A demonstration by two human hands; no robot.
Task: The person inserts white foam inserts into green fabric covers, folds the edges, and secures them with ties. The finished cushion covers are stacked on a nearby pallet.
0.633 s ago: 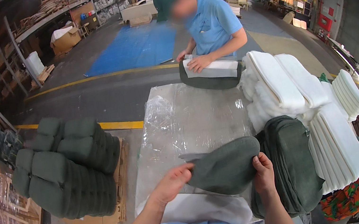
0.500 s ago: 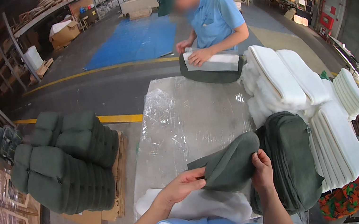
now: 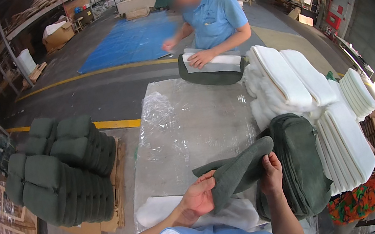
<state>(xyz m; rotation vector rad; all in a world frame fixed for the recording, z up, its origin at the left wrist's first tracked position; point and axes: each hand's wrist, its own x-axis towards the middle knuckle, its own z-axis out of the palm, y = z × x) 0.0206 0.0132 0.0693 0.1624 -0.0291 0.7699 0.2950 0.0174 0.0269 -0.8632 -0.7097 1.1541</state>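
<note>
Above the near end of the table I hold a dark green fabric cushion cover (image 3: pixel 237 171) in both hands. My left hand (image 3: pixel 201 194) pinches its left side, where the cloth folds open. Gripping its rounded right end is my right hand (image 3: pixel 271 175), thumb uppermost. The cover looks limp and flat; its inside is hidden. Beneath it lies a white padding piece (image 3: pixel 156 211), partly covered by my left arm. A stack of similar green covers (image 3: pixel 301 162) stands right beside my right hand.
Across the plastic-wrapped table (image 3: pixel 197 115), a co-worker (image 3: pixel 217 16) handles a green cover with a white pad (image 3: pixel 213 61). White pads (image 3: pixel 346 146) are stacked at the right. Filled green cushions (image 3: pixel 66 183) stand on a pallet at the left.
My left hand has turned and lifted the cover's near side, so the cloth is more folded and twisted. The co-worker's one hand has come away from the white pad.
</note>
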